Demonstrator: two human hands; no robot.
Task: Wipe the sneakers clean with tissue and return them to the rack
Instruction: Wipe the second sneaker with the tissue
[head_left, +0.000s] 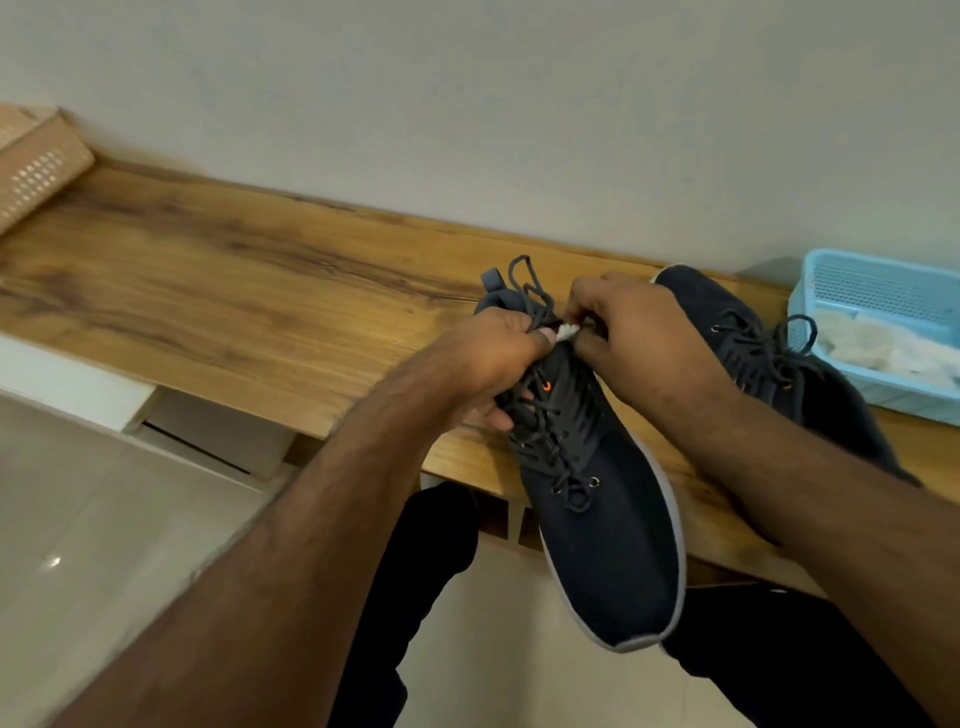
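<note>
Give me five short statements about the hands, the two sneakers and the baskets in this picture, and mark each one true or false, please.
1. The left hand grips the near sneaker by its collar. True.
2. The right hand is empty and flat on the wooden shelf. False: it pinches a small white tissue at the sneaker's opening.
3. The second sneaker lies on the shelf, beside the blue basket. True.
4. The blue basket holds nothing. False: pale tissue or cloth lies in it.
5. The tan basket stands at the right end of the shelf. False: it is at the left end.
</note>
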